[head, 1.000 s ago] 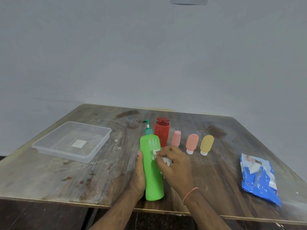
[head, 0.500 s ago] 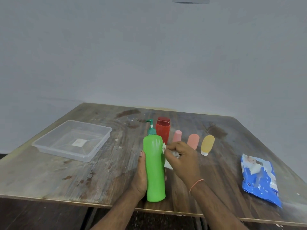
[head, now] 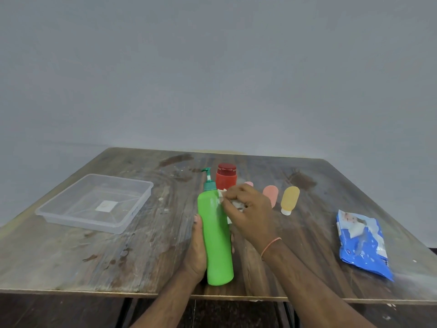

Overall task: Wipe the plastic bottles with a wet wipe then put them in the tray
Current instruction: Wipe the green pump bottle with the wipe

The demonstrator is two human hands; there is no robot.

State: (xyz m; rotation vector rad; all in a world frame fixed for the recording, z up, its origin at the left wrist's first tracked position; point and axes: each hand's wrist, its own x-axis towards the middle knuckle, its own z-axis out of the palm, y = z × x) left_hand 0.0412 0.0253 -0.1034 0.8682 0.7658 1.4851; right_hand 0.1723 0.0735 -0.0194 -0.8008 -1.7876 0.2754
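The right hand (head: 248, 214), pinching the half-hidden wet wipe (head: 222, 194), has climbed the left hand (head: 197, 247)-gripped green bottle (head: 216, 235).

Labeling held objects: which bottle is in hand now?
The green pump bottle: left hand grips it, right hand wipes it. The others stand untouched.

Green bottle (head: 217, 237), blue wipes pack (head: 361, 245)

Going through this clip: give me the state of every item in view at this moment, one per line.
green pump bottle: upright, gripped by the left hand
wet wipe: bunched in the right hand, pressed to the bottle's shoulder
tray: holds no bottles
red bottle: upright, cap on
orange bottle: partly hidden by the hand
yellow bottle: untouched, white cap towards the camera
wipes pack: lying flat
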